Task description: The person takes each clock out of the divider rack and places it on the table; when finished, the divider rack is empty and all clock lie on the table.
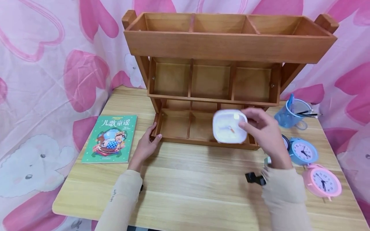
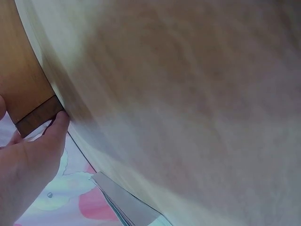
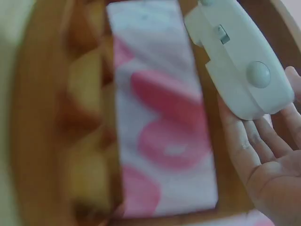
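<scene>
A white alarm clock (image 1: pixel 228 128), square with rounded corners, is in my right hand (image 1: pixel 264 131). The thumb lies over its front edge and the fingers go behind. Its back, with a round knob, shows beside the right hand (image 3: pixel 277 165) in the right wrist view. The clock is held in front of the lower right compartments of a brown wooden shelf (image 1: pixel 225 48). My left hand (image 1: pixel 145 146) grips the shelf's lower left front corner, thumb on the front. In the left wrist view, the left hand (image 2: pixel 35 162) holds that wooden corner (image 2: pixel 40 115).
To the left lies a green book (image 1: pixel 111 139). On the right stand a blue pen cup (image 1: pixel 290 115), a blue alarm clock (image 1: pixel 304 151) and a pink alarm clock (image 1: pixel 322 181). A dark round thing (image 1: pixel 285 141) is partly hidden behind the right hand. Pink-patterned cloth (image 1: pixel 52 96) hangs behind.
</scene>
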The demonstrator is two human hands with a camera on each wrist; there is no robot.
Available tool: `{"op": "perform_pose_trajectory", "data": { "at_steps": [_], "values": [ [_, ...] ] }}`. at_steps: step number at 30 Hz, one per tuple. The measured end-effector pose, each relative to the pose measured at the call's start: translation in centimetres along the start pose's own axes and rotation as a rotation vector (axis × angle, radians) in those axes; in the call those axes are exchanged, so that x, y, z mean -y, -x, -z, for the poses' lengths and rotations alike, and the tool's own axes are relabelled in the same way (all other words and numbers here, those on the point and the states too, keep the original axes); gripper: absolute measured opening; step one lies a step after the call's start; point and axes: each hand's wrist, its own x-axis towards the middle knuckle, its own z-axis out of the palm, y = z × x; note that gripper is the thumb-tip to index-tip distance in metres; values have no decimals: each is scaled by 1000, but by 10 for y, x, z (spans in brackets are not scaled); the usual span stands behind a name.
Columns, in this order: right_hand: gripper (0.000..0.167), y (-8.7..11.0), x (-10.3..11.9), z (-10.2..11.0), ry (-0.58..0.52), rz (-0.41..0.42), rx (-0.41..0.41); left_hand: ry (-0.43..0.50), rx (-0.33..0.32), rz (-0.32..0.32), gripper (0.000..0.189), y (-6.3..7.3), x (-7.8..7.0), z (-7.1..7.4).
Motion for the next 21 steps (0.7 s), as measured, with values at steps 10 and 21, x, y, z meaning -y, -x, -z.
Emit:
{"op": "perform_pose_trajectory", "data": {
  "at_steps": [10,21],
  "values": [
    [40,106,-72,58,167,-232,-39,-9,14,4,64,4,2,-2],
    [39,175,-124,110,272,-553,23,-13,9,-7,64,1,1,0]
  ]
}}
